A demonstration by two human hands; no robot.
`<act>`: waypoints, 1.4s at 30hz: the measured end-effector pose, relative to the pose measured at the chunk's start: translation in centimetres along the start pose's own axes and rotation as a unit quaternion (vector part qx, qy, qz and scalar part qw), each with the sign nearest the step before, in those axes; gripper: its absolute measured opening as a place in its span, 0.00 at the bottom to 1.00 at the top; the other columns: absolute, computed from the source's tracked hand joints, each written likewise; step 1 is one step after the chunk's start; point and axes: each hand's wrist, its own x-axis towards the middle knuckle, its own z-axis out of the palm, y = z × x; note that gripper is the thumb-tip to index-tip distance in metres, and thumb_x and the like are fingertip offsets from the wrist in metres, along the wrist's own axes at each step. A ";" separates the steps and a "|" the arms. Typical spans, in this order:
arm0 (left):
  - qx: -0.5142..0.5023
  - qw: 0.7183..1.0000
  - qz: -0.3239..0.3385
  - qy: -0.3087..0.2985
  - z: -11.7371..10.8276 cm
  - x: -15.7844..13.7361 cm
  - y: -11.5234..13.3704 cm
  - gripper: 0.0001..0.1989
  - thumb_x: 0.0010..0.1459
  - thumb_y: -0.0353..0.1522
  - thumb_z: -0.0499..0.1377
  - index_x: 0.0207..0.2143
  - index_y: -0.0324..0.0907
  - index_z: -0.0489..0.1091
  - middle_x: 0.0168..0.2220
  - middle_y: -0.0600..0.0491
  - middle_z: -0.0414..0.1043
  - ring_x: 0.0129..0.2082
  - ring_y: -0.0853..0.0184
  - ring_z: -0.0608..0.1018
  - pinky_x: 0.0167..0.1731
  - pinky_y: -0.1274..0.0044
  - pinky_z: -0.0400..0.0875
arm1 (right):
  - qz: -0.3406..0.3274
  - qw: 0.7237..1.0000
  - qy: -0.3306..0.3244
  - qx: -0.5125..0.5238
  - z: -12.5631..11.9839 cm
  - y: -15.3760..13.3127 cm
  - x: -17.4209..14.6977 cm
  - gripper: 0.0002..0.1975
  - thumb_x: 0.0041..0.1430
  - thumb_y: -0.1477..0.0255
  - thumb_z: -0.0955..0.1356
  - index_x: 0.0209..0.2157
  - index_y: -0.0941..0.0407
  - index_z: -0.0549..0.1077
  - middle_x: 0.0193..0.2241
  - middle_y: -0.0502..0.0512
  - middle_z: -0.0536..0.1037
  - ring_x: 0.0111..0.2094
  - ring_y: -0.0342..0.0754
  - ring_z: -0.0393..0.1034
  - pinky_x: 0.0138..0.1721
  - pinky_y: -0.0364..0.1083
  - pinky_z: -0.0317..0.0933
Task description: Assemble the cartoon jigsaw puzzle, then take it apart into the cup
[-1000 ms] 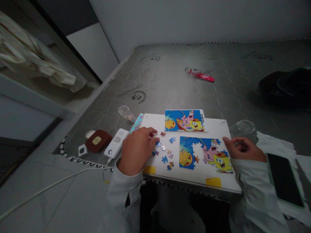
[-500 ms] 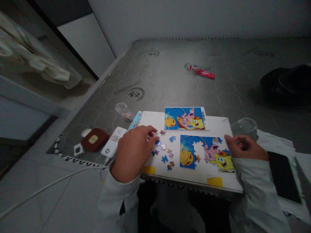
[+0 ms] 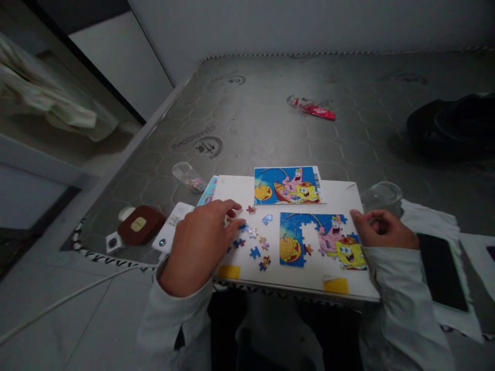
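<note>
My left hand [image 3: 199, 242] hovers over the left part of a white board [image 3: 232, 186], thumb and forefinger apart, with nothing visible between them. Close by its fingertips lie several loose jigsaw pieces [image 3: 254, 252]. A partly assembled cartoon jigsaw puzzle [image 3: 292, 250] lies on the board's right half, with a gap at its middle. My right hand [image 3: 386, 230] rests at the board's right edge beside the puzzle, fingers curled; what they hold, if anything, is hidden. Behind the puzzle lies a picture card [image 3: 286, 185] bearing the same scene.
Left of the board are a clear cup [image 3: 188, 176] with small bits inside, a white device [image 3: 172, 226] with a cable and a brown case [image 3: 141, 225]. Rightward are another clear cup [image 3: 382, 198] and a phone [image 3: 443, 270] on tissue. A red wrapper [image 3: 313, 108] lies farther back.
The whole view has shifted, so everything sits slightly farther left. Against the board, both hands have stayed in nearly the same places, and the puzzle looks the same.
</note>
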 end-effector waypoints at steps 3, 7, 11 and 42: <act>0.030 0.999 -0.021 -0.020 -0.1 -0.3 -0.6 0.12 0.59 0.39 0.61 0.46 0.53 0.76 0.41 0.56 0.81 0.40 0.60 0.80 0.36 0.72 0.69 | -0.002 1.000 0.005 0.007 0.2 0.2 0.1 0.18 0.49 0.52 0.70 0.28 0.53 0.70 0.16 0.43 0.61 0.19 0.41 0.55 0.24 0.43 0.48; 0.034 0.998 -0.022 -0.050 -0.4 -0.7 -1.1 0.13 0.58 0.39 0.62 0.47 0.54 0.75 0.41 0.57 0.81 0.39 0.62 0.80 0.35 0.74 0.67 | 0.005 1.000 0.014 0.007 0.5 0.8 0.3 0.20 0.48 0.50 0.70 0.29 0.53 0.71 0.16 0.44 0.61 0.19 0.42 0.55 0.23 0.44 0.47; 0.011 0.999 -0.014 -0.046 -0.9 -1.2 -1.0 0.09 0.56 0.37 0.64 0.41 0.54 0.76 0.38 0.60 0.81 0.37 0.63 0.80 0.34 0.74 0.66 | 0.011 1.000 0.015 0.006 0.7 1.2 0.4 0.21 0.47 0.49 0.70 0.30 0.52 0.71 0.17 0.44 0.61 0.19 0.42 0.54 0.23 0.44 0.47; 0.067 0.989 -0.043 -0.125 -0.1 -1.2 0.7 0.09 0.51 0.35 0.65 0.36 0.59 0.78 0.34 0.61 0.80 0.34 0.62 0.78 0.26 0.74 0.58 | -0.026 1.000 0.009 0.014 0.4 0.7 0.3 0.17 0.51 0.54 0.70 0.27 0.54 0.70 0.16 0.43 0.61 0.19 0.40 0.54 0.23 0.43 0.47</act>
